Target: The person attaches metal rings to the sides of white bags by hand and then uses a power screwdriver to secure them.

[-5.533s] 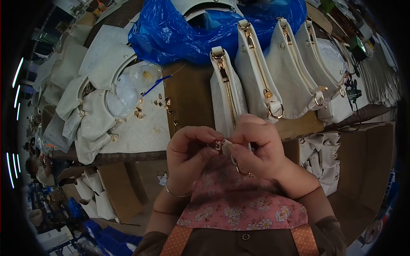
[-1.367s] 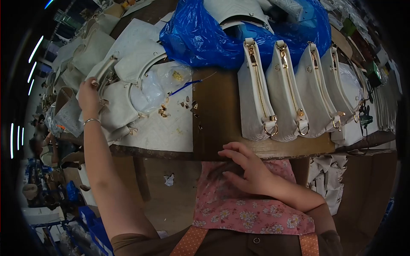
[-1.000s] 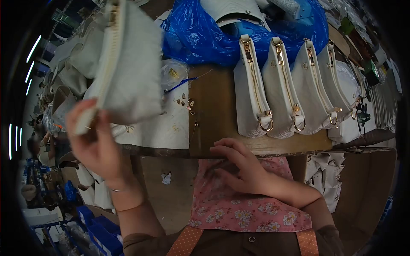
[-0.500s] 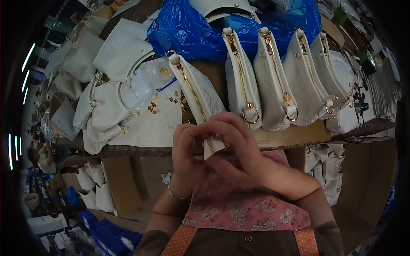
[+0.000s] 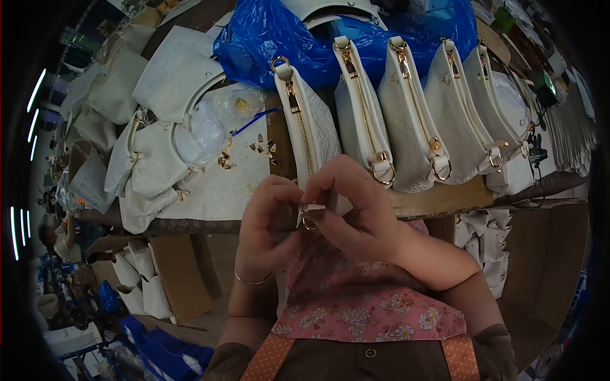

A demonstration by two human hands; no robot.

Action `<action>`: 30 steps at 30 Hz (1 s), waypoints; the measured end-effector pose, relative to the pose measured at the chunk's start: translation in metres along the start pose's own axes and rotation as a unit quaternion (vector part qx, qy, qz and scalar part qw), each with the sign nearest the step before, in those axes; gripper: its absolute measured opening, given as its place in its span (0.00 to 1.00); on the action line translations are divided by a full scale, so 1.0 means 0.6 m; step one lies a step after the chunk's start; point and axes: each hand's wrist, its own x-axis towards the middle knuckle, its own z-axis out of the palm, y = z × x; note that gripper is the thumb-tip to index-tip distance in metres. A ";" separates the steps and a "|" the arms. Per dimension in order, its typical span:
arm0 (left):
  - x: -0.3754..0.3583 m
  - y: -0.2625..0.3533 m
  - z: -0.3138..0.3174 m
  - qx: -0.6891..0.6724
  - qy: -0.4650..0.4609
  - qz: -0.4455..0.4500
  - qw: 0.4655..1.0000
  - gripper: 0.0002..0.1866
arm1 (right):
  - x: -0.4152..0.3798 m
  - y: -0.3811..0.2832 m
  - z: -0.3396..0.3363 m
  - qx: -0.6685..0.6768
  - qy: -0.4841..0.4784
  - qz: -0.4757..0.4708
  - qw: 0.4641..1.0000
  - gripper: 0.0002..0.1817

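Fingers of left hand [image 5: 267, 219] and right hand [image 5: 356, 213] pinch the near end of a white bag [image 5: 311, 136]. Gold ring [image 5: 309, 223] hangs between them

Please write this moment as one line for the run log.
left hand: holds white bag end | right hand: pinches gold ring | finished bags: row on table

A matt, finely textured white leather-like pouch [image 5: 312, 136] with a gold metal zip is pinched at its near end. A shiny gold metal ring [image 5: 309, 223] is seen there. Glossy, crinkled blue plastic sheeting [image 5: 273, 38] is spread over the worn brown wooden table [image 5: 438, 200].
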 end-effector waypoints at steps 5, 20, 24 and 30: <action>0.010 0.023 -0.002 -0.140 0.114 -0.044 0.983 0.15 | 0.001 -0.006 0.010 0.047 0.016 0.075 0.996 0.09; 0.028 0.036 -0.018 -0.295 0.066 -0.106 0.947 0.06 | 0.015 -0.009 -0.004 0.012 -0.038 0.060 0.997 0.09; 0.029 0.047 -0.023 -0.230 0.039 -0.059 0.971 0.07 | 0.011 -0.002 -0.003 0.006 -0.036 0.067 0.997 0.07; 0.023 0.061 -0.025 -0.136 0.066 -0.093 0.984 0.11 | 0.011 -0.002 -0.003 0.007 -0.044 0.074 0.996 0.07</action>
